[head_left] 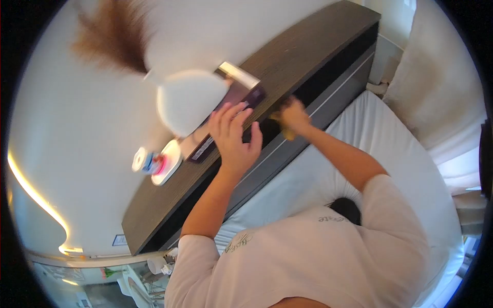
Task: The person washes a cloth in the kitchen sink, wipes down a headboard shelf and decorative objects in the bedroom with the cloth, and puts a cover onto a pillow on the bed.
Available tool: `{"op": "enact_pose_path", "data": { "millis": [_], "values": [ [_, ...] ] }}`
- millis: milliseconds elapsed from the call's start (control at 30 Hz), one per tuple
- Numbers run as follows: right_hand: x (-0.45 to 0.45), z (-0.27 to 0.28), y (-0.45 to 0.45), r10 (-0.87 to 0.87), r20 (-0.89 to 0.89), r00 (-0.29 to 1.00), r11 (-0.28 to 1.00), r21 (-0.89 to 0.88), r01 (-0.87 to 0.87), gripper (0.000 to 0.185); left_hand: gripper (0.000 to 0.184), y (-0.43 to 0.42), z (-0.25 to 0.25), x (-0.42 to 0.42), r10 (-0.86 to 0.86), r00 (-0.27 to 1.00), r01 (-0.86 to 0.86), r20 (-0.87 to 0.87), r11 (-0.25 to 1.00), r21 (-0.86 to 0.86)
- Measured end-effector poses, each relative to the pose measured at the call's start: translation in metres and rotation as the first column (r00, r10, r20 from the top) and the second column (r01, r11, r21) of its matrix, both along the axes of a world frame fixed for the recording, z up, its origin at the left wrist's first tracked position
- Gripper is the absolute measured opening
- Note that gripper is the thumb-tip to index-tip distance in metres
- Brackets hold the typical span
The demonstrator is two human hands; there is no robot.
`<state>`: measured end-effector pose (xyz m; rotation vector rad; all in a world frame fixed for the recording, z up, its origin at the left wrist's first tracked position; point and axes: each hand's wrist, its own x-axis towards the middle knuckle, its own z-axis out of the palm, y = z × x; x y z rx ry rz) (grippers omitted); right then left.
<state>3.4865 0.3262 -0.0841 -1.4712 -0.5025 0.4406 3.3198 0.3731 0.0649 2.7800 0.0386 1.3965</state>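
Observation:
My left hand (235, 136) is raised over the front edge of a dark wood-grain cabinet (308, 43), fingers spread and nothing in them. Its fingertips come close to a dark purple box or thick book (201, 150) on the cabinet top; I cannot tell whether they touch. Beside them stands a round white vase (187, 102) holding brown feathery plumes (115, 38). My right hand (294, 117) is at the cabinet's dark open front recess, closed around a yellow cloth (288, 132), which is blurred and partly hidden by the hand.
A small container with a blue and pink label (150, 161) sits by a white oval tray (168, 163) on the cabinet's left part. A bed with a pale sheet (277, 190) lies close along the cabinet front. Light curtains (431, 77) hang at the right.

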Motion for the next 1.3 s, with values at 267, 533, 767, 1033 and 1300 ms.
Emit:
{"op": "enact_pose_path", "data": {
  "millis": [267, 533, 767, 1033, 1300],
  "values": [
    [0.058, -0.055, 0.086, 0.663, 0.718, 0.213, 0.713, -0.519, -0.471, 0.053, 0.056, -0.004, -0.032, 0.064, 0.620, 0.771, -0.555, -0.147, 0.766, 0.324],
    [0.403, -0.050, -0.043, 0.604, 0.502, 0.619, 0.707, -0.697, -0.124, 0.077, 0.051, -0.005, -0.031, 0.074, 0.699, 0.685, -0.571, -0.208, 0.692, 0.442],
    [0.504, -0.005, -0.093, 0.470, 0.582, 0.663, 0.243, -0.808, 0.537, 0.085, 0.051, -0.004, -0.032, 0.074, 0.736, 0.633, -0.595, -0.240, 0.661, 0.457],
    [0.453, 0.028, -0.104, 0.524, 0.379, 0.763, -0.010, -0.893, 0.450, 0.074, 0.054, -0.007, -0.029, 0.077, 0.730, 0.649, -0.605, -0.217, 0.667, 0.435],
    [0.336, 0.042, -0.070, 0.745, 0.190, 0.639, 0.131, -0.982, 0.139, 0.043, 0.050, -0.011, -0.027, 0.079, 0.729, 0.634, -0.603, -0.258, 0.675, 0.424]
  ]
}}
